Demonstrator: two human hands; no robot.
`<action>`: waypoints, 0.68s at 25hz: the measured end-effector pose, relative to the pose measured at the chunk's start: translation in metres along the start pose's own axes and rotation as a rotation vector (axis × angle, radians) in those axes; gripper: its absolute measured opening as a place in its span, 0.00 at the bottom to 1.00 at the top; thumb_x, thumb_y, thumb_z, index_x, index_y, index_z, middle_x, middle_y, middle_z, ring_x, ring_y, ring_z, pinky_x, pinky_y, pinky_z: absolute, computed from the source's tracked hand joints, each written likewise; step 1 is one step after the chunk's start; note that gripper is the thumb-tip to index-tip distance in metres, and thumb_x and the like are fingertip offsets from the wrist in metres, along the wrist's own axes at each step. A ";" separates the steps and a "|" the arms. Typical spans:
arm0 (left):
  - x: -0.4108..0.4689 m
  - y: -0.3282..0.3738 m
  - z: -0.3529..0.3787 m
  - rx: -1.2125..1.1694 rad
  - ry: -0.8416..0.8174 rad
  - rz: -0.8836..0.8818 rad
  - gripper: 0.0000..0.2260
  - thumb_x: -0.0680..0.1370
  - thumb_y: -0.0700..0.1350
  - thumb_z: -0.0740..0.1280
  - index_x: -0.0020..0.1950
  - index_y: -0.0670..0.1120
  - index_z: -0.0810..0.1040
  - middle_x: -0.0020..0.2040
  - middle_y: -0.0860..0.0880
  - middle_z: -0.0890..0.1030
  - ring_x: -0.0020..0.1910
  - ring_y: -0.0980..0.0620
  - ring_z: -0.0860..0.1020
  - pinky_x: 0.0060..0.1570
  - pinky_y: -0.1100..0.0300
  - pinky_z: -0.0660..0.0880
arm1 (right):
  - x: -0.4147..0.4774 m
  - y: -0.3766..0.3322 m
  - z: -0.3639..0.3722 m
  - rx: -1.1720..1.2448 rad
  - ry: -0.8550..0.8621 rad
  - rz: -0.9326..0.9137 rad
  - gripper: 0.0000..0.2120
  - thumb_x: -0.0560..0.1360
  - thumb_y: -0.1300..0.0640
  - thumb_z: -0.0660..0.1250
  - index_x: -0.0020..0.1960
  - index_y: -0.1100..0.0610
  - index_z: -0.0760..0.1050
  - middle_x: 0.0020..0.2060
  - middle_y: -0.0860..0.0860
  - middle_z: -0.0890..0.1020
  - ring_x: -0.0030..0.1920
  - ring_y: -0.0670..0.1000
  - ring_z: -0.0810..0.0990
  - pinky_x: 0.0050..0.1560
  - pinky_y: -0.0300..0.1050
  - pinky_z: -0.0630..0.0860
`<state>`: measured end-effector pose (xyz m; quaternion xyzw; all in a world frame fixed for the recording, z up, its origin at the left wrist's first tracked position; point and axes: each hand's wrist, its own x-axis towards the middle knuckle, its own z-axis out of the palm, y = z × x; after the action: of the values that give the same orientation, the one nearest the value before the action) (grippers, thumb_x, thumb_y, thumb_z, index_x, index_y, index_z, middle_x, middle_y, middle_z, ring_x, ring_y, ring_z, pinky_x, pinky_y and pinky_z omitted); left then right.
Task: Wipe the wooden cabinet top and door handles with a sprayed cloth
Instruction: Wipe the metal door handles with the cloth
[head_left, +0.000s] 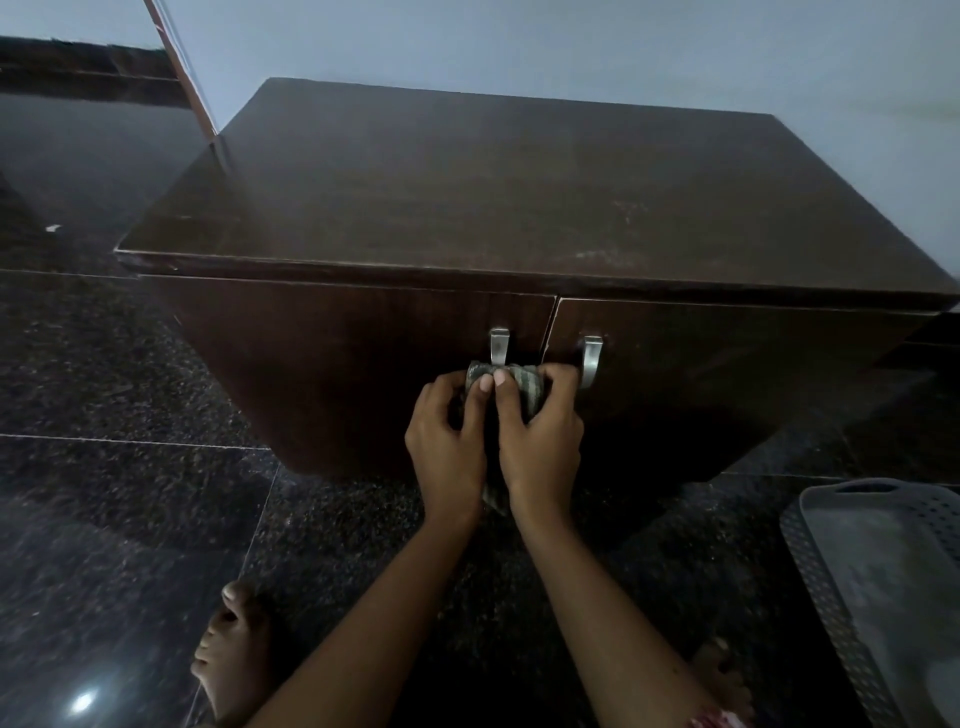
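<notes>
Showing no brand, label or readable writing anywhere. Standing against a pale wall (571, 47), a dark wooden cabinet (363, 374) with its long axis running left to right, its flat top (493, 187) facing up and its two doors facing the camera. Hanging upright near the seam between the doors, two metal handles: the left handle (499, 345) partly covered at its lower end, the right handle (591, 358) showing most of its length. Bunched around the lower part of the left handle, a greenish patterned cloth (524, 379), with a tail of it hanging down between the wrists. Gripping the cloth together, both hands: the left hand (447, 441) clenched on its left side, the right hand (543, 441) clenched on its right side, thumbs meeting on top. Hiding much of the cloth, so its full shape being hard to make out. Lying dim and blurred, the dark speckled floor (130, 493). Cut off at the right edge, a grey perforated basket (831, 571); cut off at the bottom, bare feet (234, 660). Leaning at upper left, a thin stick (182, 67), its top out of view.
</notes>
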<state>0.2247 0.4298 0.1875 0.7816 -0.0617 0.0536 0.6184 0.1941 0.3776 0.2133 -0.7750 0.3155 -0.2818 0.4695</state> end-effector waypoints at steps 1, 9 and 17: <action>0.000 -0.001 0.000 0.004 0.002 0.005 0.08 0.78 0.47 0.64 0.51 0.44 0.80 0.45 0.50 0.79 0.43 0.57 0.77 0.40 0.75 0.70 | -0.001 0.001 0.001 -0.006 -0.003 -0.002 0.14 0.75 0.49 0.63 0.55 0.56 0.67 0.37 0.45 0.76 0.40 0.50 0.80 0.38 0.50 0.79; -0.003 -0.019 0.008 0.019 0.019 -0.035 0.09 0.77 0.46 0.65 0.52 0.43 0.80 0.46 0.50 0.79 0.44 0.56 0.76 0.42 0.69 0.71 | -0.002 0.024 0.012 -0.067 -0.013 0.016 0.15 0.76 0.48 0.62 0.56 0.57 0.67 0.41 0.47 0.76 0.42 0.52 0.80 0.39 0.50 0.79; -0.001 -0.022 0.007 0.048 -0.026 -0.110 0.09 0.78 0.48 0.64 0.50 0.44 0.80 0.46 0.48 0.81 0.45 0.53 0.78 0.44 0.61 0.74 | 0.002 0.029 0.010 -0.014 -0.077 0.105 0.15 0.75 0.49 0.63 0.56 0.57 0.68 0.42 0.50 0.78 0.39 0.47 0.78 0.35 0.39 0.77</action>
<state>0.2270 0.4278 0.1645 0.7989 -0.0256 0.0109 0.6008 0.1964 0.3712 0.1829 -0.7708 0.3396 -0.2246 0.4899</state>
